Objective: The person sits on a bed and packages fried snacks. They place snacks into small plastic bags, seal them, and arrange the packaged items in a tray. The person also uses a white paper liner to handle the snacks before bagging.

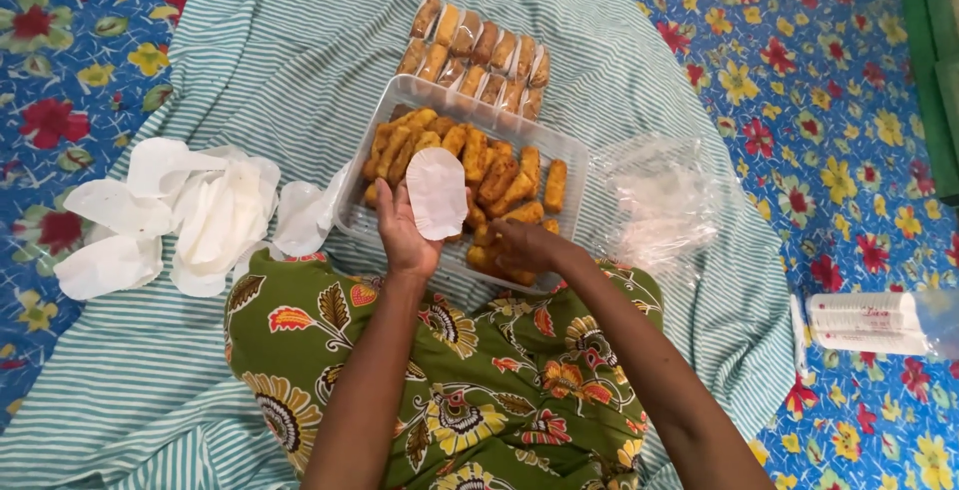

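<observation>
Paper liner (437, 192) | thin, limp; we pinch its edge in left hand (405, 235) | right hand (524, 245) closes on fried roll (491, 247) in tray (559, 140), crumbly.

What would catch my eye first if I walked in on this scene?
Most likely the clear plastic tray in the middle, heaped with golden fried sticks, with the left hand holding a white paper liner over it while the right hand reaches into the pile. Beyond the tray lies a neat double row of wrapped pieces on the green striped cloth, and loose white liners lie at the left.
</observation>
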